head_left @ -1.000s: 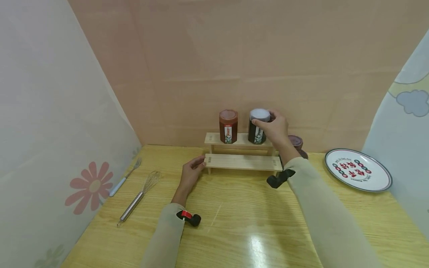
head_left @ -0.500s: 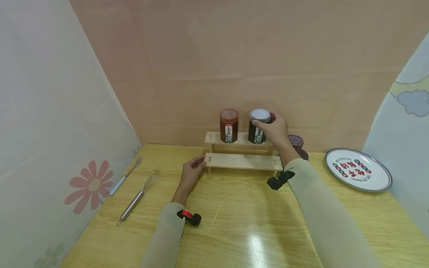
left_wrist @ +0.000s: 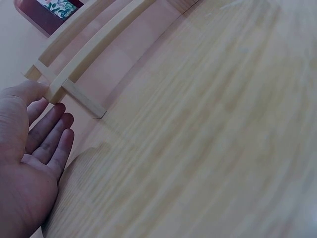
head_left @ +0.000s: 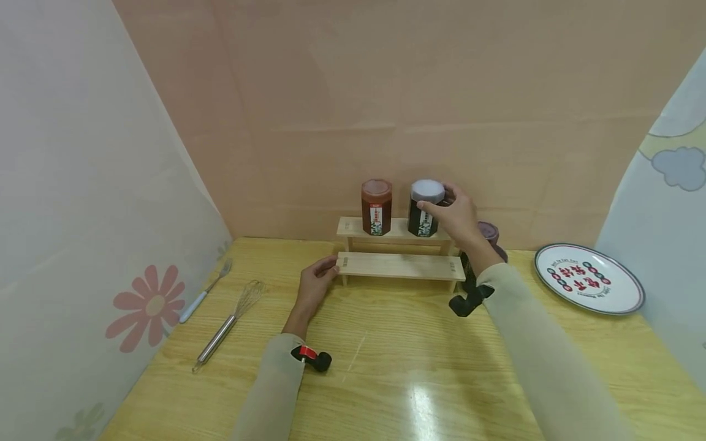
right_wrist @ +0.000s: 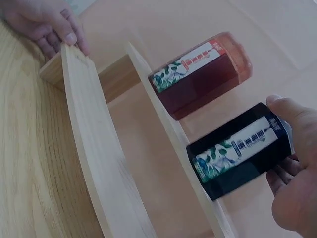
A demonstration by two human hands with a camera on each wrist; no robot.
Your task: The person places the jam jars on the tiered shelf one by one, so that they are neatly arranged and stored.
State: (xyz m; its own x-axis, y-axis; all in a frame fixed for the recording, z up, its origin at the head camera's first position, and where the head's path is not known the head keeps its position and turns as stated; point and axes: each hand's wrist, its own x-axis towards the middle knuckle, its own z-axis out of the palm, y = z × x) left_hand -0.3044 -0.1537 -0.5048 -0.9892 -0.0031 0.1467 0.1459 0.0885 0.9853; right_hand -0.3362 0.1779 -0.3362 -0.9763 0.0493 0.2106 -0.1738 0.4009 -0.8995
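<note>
Dark faceted jar [head_left: 417, 218], pale lid: upright on the upper board of the two-tier wooden stand [head_left: 399, 266], toward that board's right end and near its front edge. Label faces front. Base appears to rest on the wood; full contact along the back cannot be told. Right hand [head_left: 460, 217] pinches the lid, thumb at the near side, fingers round the far right; how firmly, cannot tell. Left hand [head_left: 317, 285] well apart from the right, thumb on top of the lower board's left end, fingertips close about that end: a brace, by my reading. Red-brown faceted jar [head_left: 377, 212] upright on the same upper board, left of the dark one, clear gap between. Purple-lidded jar [head_left: 488, 231] just beyond the stand's right end, partly behind the right forearm. On the table [head_left: 364, 392]: fork [head_left: 194, 306] and whisk [head_left: 225, 329] toward the left edge, oval plate [head_left: 626, 295] near the right edge. Judged good practice here: feel for a flat, rock-free base before easing finger pressure; no overhang at the front edge; part thumb and fingers evenly so the lid is not dragged sideways; left hand light on the stand, enough to stop sliding; wrist clear of the purple-lidded jar.
</note>
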